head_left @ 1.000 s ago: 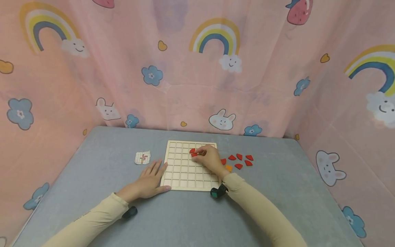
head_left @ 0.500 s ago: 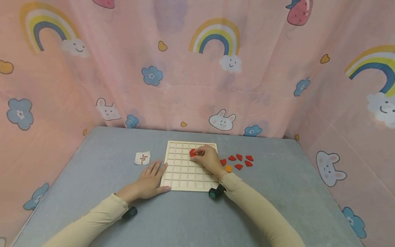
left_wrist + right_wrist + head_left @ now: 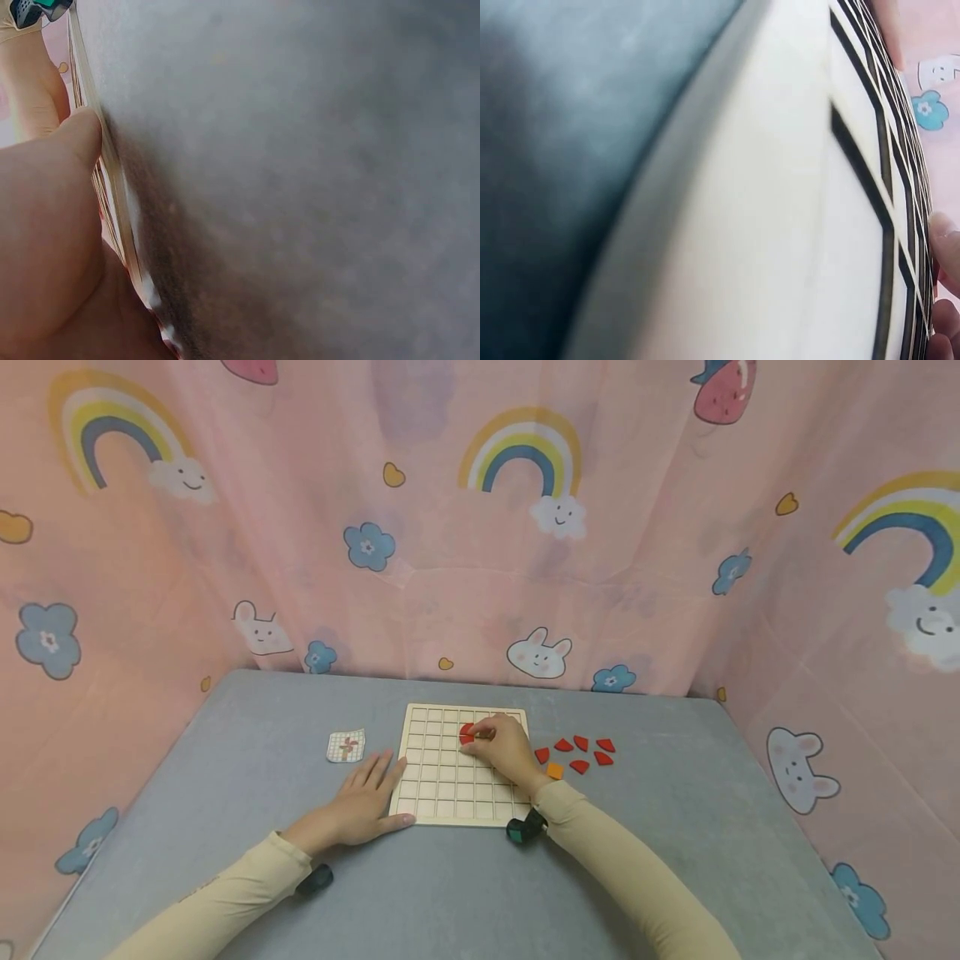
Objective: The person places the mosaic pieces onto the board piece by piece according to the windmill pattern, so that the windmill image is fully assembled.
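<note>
A pale wooden grid board [image 3: 446,793] lies on the table. My left hand [image 3: 358,802] is spread flat against its left side, thumb at the front left corner; the left wrist view shows the thumb [image 3: 79,135] along the board's edge. Over the upper part of the grid, my right hand [image 3: 512,752] pinches a red fan-shaped piece, partly hidden by the fingers. Red pieces [image 3: 466,733] show at its fingertips, set in the grid. In the right wrist view, a bit of red [image 3: 949,283] appears between thumb and fingers.
Several loose red fan-shaped pieces [image 3: 581,743] and an orange square piece [image 3: 555,771] lie right of the board. To its left is a small card [image 3: 346,746] with a grid and a pinwheel-like picture. A pink patterned curtain [image 3: 450,602] hangs behind the grey table [image 3: 450,893].
The right hand has moved slightly left and the red piece at its fingertips now sits closer against the red one in the grid. My left hand has stayed in place.
</note>
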`<move>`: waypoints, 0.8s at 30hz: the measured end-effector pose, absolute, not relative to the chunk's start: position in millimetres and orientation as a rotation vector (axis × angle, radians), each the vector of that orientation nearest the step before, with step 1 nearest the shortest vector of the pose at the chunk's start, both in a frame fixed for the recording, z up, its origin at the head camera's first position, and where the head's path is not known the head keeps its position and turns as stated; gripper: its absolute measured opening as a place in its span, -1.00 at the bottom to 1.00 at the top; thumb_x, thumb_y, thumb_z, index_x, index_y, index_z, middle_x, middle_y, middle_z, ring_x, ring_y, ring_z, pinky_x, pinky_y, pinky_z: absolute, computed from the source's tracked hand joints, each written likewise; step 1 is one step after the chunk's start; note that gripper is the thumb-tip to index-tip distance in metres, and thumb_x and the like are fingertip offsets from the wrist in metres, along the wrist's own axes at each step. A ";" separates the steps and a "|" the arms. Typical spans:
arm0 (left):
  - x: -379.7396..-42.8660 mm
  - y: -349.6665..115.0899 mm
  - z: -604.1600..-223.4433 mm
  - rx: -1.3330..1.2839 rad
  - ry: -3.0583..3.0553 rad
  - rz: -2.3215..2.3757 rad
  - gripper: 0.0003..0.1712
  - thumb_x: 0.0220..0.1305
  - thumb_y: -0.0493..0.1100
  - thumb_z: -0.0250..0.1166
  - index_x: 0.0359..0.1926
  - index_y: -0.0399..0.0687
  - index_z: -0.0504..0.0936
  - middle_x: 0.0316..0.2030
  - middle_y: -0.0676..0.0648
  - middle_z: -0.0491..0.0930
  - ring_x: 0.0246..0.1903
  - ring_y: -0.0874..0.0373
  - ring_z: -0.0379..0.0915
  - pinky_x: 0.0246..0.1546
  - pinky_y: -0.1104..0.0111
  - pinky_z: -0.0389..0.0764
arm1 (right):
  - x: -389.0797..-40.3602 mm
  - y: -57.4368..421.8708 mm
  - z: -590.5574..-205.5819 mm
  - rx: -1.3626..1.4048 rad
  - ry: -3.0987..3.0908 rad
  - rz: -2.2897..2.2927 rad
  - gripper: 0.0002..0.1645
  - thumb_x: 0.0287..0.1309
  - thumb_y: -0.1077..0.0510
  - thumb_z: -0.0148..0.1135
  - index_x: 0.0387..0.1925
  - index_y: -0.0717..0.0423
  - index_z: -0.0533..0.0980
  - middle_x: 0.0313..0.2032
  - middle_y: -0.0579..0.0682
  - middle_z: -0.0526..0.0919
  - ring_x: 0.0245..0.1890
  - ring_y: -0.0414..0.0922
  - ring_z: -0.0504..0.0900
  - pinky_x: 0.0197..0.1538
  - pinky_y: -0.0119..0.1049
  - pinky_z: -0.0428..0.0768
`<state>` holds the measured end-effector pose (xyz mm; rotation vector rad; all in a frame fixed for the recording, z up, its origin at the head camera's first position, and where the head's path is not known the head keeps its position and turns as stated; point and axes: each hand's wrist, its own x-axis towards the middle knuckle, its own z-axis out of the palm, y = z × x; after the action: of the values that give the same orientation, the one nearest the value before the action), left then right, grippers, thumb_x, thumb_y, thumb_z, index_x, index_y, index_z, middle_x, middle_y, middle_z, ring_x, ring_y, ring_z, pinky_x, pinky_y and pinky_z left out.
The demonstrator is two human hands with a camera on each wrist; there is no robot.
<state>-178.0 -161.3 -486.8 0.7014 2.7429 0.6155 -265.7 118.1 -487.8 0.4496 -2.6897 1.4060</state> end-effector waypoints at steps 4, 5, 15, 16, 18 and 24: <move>-176.6 -160.0 -481.7 0.703 2.737 0.628 0.13 0.53 0.31 0.20 0.65 -0.43 -0.05 0.62 -0.57 -0.21 0.61 -0.54 -0.38 0.53 -0.37 -0.19 | -266.6 119.5 -488.2 0.466 -2.691 1.396 -0.69 0.08 0.16 0.67 -0.13 0.14 0.79 -0.16 0.06 0.70 -0.17 -0.04 0.57 0.00 -0.13 0.55; -176.1 -159.6 -480.6 0.704 2.738 0.630 0.12 0.53 0.29 0.21 0.64 -0.44 -0.03 0.61 -0.58 -0.20 0.61 -0.55 -0.37 0.52 -0.38 -0.18 | -267.0 120.4 -488.6 0.477 -2.689 1.402 -0.69 0.08 0.16 0.67 -0.13 0.14 0.79 -0.16 0.07 0.70 -0.17 -0.05 0.57 -0.01 -0.14 0.55; -176.6 -157.6 -479.9 0.685 2.748 0.572 0.09 0.54 0.23 0.24 0.65 -0.42 -0.04 0.62 -0.55 -0.19 0.61 -0.52 -0.34 0.54 -0.35 -0.14 | -273.6 133.5 -492.7 0.489 -2.696 1.608 -0.68 0.16 0.22 0.61 -0.04 0.19 0.77 -0.20 0.05 0.66 -0.24 -0.15 0.52 -0.13 -0.31 0.50; -176.7 -157.6 -480.0 0.685 2.748 0.575 0.09 0.54 0.22 0.24 0.65 -0.42 -0.04 0.62 -0.55 -0.19 0.61 -0.52 -0.34 0.54 -0.35 -0.14 | -274.1 134.0 -492.9 0.488 -2.703 1.604 -0.68 0.18 0.22 0.60 -0.03 0.19 0.76 -0.20 0.04 0.67 -0.24 -0.16 0.53 -0.12 -0.32 0.51; -176.4 -157.5 -479.9 0.694 2.750 0.579 0.09 0.54 0.22 0.24 0.65 -0.43 -0.03 0.62 -0.57 -0.18 0.61 -0.53 -0.34 0.53 -0.35 -0.14 | -274.5 134.6 -492.7 0.487 -2.715 1.589 -0.68 0.20 0.21 0.59 -0.03 0.19 0.76 -0.19 0.04 0.68 -0.24 -0.17 0.55 -0.11 -0.32 0.53; -173.6 -156.8 -474.5 0.694 2.747 0.600 0.09 0.53 0.23 0.26 0.65 -0.42 -0.02 0.62 -0.56 -0.18 0.61 -0.53 -0.32 0.52 -0.36 -0.11 | -275.2 133.3 -490.6 0.468 -2.742 1.545 -0.73 0.20 0.22 0.59 -0.07 0.19 0.77 -0.25 0.01 0.68 -0.28 -0.19 0.55 -0.14 -0.33 0.54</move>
<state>-173.6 -156.8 -474.5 0.6940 2.7473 0.5999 -275.2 133.3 -490.6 0.4677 -2.7421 1.5449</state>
